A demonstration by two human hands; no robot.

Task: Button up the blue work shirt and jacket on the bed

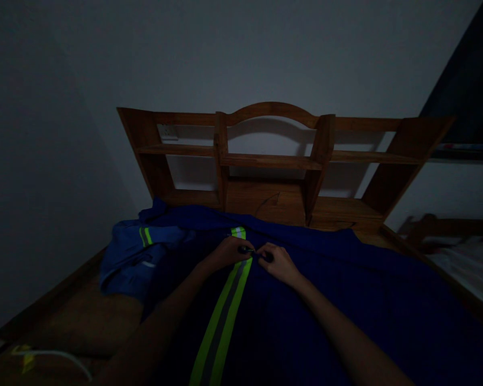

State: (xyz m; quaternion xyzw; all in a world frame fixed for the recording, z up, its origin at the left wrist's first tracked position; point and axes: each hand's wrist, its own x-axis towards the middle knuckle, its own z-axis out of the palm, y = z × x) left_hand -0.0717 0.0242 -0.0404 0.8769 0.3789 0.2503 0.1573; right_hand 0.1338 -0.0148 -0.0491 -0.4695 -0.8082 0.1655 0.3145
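Cloth (306,316): dark blue, spread over the near middle and right, before the wooden shelf unit (271,161); likely soft, limp and fairly light, quick to wrinkle, hardly fragile.
Stripe (224,316): yellow-green with grey along its middle, running near to far; probably stiffer and slicker than plain cloth (a guess, given the dim light).
Left hand (231,251): pinching at the stripe, apparently on a small dark fold of cloth.
Right hand (277,261): pinching likewise, just right of the stripe, fingertips near the left hand's.
Best hold: thumb and finger on doubled cloth, either side of the stripe.
Lighter blue cloth (129,257): bunched at left; joined or separate, impossible to say.
Writing: no brand, label or lettering legible.
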